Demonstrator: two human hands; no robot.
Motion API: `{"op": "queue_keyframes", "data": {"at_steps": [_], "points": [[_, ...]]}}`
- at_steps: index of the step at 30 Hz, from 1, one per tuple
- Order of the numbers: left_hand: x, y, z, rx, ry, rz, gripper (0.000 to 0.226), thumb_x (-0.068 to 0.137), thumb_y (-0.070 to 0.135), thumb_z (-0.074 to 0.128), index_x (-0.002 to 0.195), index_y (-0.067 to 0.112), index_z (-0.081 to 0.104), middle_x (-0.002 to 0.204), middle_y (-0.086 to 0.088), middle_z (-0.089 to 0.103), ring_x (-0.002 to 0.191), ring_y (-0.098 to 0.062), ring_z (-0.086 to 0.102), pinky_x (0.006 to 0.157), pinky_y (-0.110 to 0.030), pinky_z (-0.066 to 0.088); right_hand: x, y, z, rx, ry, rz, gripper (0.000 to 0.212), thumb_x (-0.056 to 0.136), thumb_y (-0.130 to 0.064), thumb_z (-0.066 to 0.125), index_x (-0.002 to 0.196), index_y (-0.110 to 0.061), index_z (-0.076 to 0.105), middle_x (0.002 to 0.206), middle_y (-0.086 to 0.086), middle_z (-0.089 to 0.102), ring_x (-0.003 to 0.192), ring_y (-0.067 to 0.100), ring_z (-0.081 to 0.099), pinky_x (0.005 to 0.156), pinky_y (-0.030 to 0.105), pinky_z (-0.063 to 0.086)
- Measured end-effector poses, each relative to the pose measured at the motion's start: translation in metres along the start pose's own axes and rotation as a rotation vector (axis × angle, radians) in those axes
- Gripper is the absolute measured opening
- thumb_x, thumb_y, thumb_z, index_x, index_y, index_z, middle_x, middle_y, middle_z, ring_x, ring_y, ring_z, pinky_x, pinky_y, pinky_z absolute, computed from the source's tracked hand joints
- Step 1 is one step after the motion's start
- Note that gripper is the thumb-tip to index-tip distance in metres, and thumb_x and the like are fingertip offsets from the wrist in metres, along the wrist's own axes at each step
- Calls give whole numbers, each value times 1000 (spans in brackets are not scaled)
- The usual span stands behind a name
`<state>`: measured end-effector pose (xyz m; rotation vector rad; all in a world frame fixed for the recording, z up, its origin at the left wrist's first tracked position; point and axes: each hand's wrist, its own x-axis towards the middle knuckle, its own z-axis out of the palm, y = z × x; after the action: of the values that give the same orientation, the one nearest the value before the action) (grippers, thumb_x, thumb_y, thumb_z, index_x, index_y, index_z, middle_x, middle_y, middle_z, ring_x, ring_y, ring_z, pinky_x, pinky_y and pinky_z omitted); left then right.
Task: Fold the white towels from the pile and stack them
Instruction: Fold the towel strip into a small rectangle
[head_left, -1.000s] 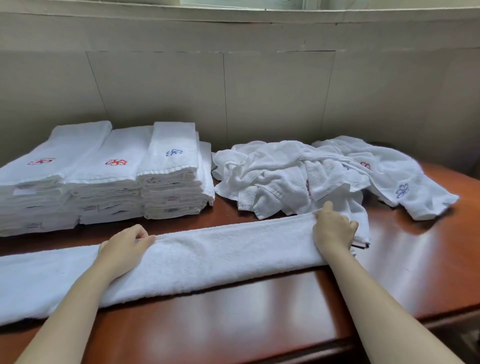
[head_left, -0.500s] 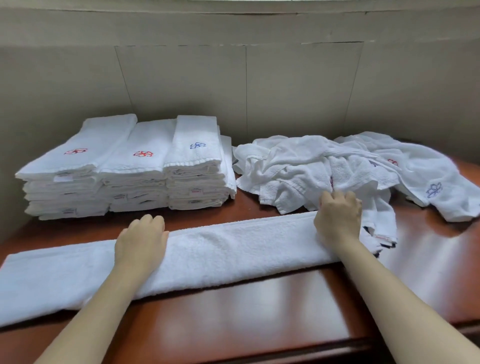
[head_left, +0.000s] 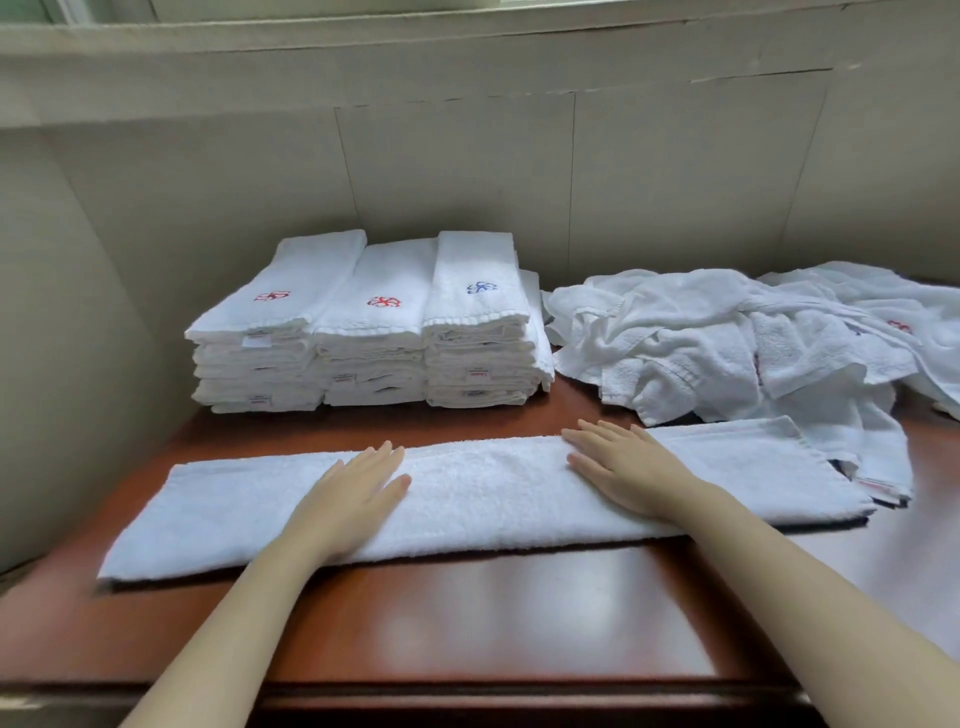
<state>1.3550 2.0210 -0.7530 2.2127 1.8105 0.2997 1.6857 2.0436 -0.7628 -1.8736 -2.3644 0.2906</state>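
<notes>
- From my end: 3 folded stacks (head_left: 363, 322) sit back left on the table (head_left: 519, 613), so a good chunk looks done.
- The current towel (head_left: 483, 493) lies in front as 1 long strip, probably only folded lengthwise so far.
- My left hand (head_left: 358, 488) and right hand (head_left: 618, 467) lie flat on it, fingers straight, gripping nothing.
- The loose pile (head_left: 727, 338) back right is what's left to fold.

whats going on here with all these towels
A person is folding white towels at a table. One towel, already folded into a long strip, lies across the front. The left hand and right hand both rest flat on it near its middle, fingers straight. Behind it on the left sit neat stacks of folded towels, and on the right a rumpled pile waits to be folded.
</notes>
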Motion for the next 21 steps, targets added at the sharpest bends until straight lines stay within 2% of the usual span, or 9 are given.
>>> {"op": "queue_keyframes", "data": {"at_steps": [3, 6, 10, 13, 17, 19, 21], "points": [[-8, -12, -9, -135, 118, -18, 40, 100, 35, 41, 139, 27, 47, 151, 10, 36, 139, -5, 30, 111, -22, 21, 1, -9, 1, -51, 37, 58, 49, 100, -48, 24, 146, -34, 30, 157, -5, 22, 145, 15, 15, 117, 43, 7], [-19, -29, -18, -97, 192, -68, 35, 99, 31, 45, 132, 24, 57, 145, 7, 46, 133, -9, 40, 107, -22, 28, 4, -34, 0, -179, 137, 30, 42, 102, -33, 25, 140, -25, 40, 154, 0, 30, 143, 21, 21, 115, 46, 12], [-35, -60, -29, -55, 227, -233, 40, 100, 37, 41, 136, 25, 51, 148, 7, 42, 135, -12, 39, 110, -29, 29, 8, -90, 8, -160, 201, -275, 35, 101, -31, 31, 128, -22, 50, 151, 1, 34, 141, 20, 25, 114, 36, 16], [-45, -82, -32, -21, 199, -349, 48, 100, 43, 35, 145, 25, 39, 155, 4, 28, 143, -13, 26, 115, -33, 21, 6, -131, 23, -95, 134, -454, 38, 101, -39, 31, 130, -19, 46, 146, 0, 37, 139, 22, 26, 111, 35, 19], [-54, -106, -36, -176, 203, -347, 45, 100, 39, 39, 144, 29, 40, 156, 9, 24, 144, -10, 21, 118, -31, 16, 11, -152, 35, -82, 35, -441, 50, 100, -46, 24, 144, -23, 28, 156, -2, 20, 144, 20, 13, 114, 42, 10], [-56, -113, -39, -221, 252, -355, 40, 100, 34, 43, 139, 30, 46, 153, 12, 32, 140, -8, 29, 112, -25, 20, 15, -153, 34, -40, 24, -413, 47, 100, -46, 26, 143, -26, 30, 154, -5, 22, 144, 19, 15, 113, 40, 12], [-57, -119, -41, -216, 273, -381, 37, 99, 32, 44, 136, 33, 50, 149, 16, 37, 136, -7, 36, 107, -24, 24, 19, -152, 32, -3, 52, -353, 43, 101, -43, 27, 140, -27, 35, 151, -6, 29, 141, 17, 21, 111, 36, 17]]}}
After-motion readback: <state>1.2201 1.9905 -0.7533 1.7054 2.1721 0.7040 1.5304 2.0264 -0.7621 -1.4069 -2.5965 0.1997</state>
